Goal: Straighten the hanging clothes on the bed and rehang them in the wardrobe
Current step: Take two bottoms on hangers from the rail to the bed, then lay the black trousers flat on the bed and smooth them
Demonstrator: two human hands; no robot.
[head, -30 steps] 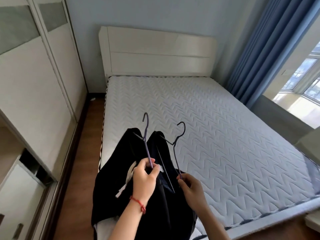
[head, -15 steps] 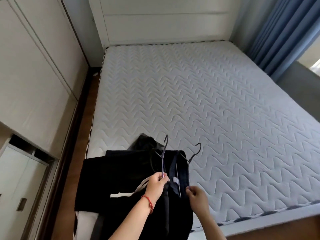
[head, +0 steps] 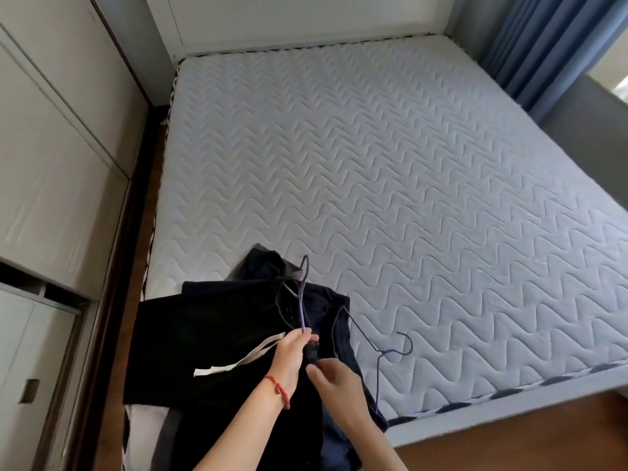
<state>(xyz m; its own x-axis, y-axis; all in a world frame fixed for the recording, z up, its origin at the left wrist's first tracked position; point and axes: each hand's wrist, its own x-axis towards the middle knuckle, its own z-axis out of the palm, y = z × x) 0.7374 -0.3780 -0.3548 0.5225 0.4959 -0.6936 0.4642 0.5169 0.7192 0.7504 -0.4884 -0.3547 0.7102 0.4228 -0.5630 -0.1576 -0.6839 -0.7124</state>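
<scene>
A pile of black clothes (head: 217, 338) with a white strap lies on the near left corner of the quilted mattress (head: 373, 164). My left hand (head: 294, 351), with a red bracelet on its wrist, grips the stem of a purple hanger (head: 302, 300) that stands up out of the pile. A second dark hanger (head: 382, 353) lies flat on the mattress, hooked into a navy garment (head: 343, 331). Just right of my left hand, my right hand (head: 334, 375) hovers over the clothes with its fingers apart and nothing in it.
The white wardrobe (head: 51, 164) runs along the left, with a narrow strip of wooden floor (head: 136, 232) between it and the bed. A white headboard (head: 306, 15) stands at the far end. Blue curtains (head: 543, 39) hang at the right.
My right hand has let go of the second hanger, which now lies on the mattress. The clothes have come down onto the bed, and my view has tipped downward.
</scene>
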